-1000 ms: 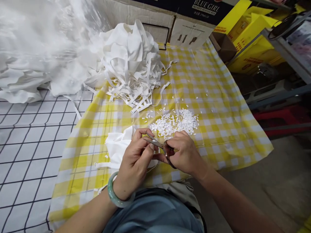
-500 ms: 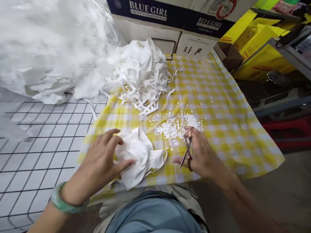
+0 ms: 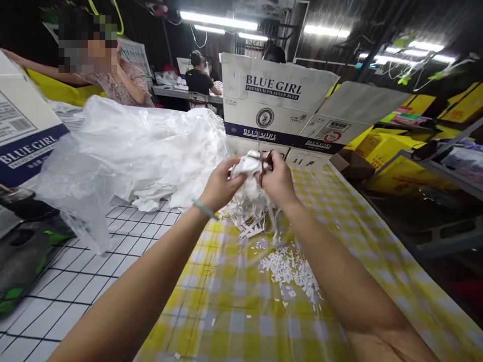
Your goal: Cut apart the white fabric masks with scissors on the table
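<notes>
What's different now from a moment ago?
Both hands moved forward, away from the body, to the white strap pile. The left hand, empty half a second ago, now holds white cloth; the piece nearer the person is gone from its spot. The view tilted up. The right hand still has the scissors; white snippets remain on the checked cover.

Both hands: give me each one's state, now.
Left hand: closed, holding a bunched white cloth.
Right hand: closed, holding scissors by the handles.

Bright tube lights (image 3: 219,20) high above a far grey worktable (image 3: 171,92).
</notes>
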The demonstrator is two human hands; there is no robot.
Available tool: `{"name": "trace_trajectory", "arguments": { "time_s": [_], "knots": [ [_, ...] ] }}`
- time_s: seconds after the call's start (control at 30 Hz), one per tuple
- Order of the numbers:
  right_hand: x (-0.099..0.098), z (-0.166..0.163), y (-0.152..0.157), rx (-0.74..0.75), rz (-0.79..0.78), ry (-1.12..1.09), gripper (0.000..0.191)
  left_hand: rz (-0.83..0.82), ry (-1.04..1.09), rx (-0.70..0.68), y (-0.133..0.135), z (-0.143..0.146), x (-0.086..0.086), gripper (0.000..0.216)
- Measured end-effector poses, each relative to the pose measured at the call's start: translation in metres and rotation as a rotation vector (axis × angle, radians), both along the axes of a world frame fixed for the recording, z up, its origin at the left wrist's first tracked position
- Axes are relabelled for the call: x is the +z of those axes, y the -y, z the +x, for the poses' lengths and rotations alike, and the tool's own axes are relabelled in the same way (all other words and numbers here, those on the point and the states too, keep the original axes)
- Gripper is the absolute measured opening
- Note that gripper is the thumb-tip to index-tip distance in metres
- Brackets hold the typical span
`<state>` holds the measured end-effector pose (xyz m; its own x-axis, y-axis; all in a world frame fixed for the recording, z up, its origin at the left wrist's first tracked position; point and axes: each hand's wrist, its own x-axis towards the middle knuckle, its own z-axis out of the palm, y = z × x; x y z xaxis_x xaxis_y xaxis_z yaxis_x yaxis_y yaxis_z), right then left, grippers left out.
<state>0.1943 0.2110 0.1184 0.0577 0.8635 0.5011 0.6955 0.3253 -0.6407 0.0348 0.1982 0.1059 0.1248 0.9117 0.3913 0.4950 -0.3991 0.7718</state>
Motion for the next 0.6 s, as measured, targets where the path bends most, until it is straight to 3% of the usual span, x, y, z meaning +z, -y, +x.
{"name": "trace_trajectory", "arguments": {
  "time_s": [0.07, 0.13, 0.23, 0.33, 0.43, 0.5, 0.6],
  "knots": [
    [0.009, 0.008, -0.036, -0.106, -0.041, 0.112, 0.028, 0.026, -0.032, 0.122, -0.025, 0.004, -0.011, 0.051],
    [0.0, 0.014, -0.047, -0.137, -0.035, 0.146, 0.03, 0.032, -0.08, 0.279, -0.033, -0.012, -0.039, 0.053],
    [-0.033, 0.016, -0.032, -0.132, 0.072, 0.224, 0.03, -0.009, -0.159, 0.58, -0.029, -0.072, -0.082, 0.035],
    [-0.065, -0.001, -0.008, 0.034, 0.102, 0.274, 0.027, -0.067, -0.269, 0.754, -0.033, -0.144, -0.1, 0.037],
    [-0.084, -0.036, 0.007, 0.25, 0.037, 0.277, 0.025, -0.132, -0.399, 0.706, -0.046, -0.193, -0.094, 0.036],
    [-0.091, -0.061, 0.015, 0.364, -0.007, 0.266, 0.024, -0.168, -0.473, 0.622, -0.045, -0.206, -0.086, 0.037],
    [-0.099, -0.088, 0.034, 0.492, -0.112, 0.178, 0.023, -0.182, -0.551, 0.52, -0.005, -0.198, -0.083, 0.028]
  ]
}}
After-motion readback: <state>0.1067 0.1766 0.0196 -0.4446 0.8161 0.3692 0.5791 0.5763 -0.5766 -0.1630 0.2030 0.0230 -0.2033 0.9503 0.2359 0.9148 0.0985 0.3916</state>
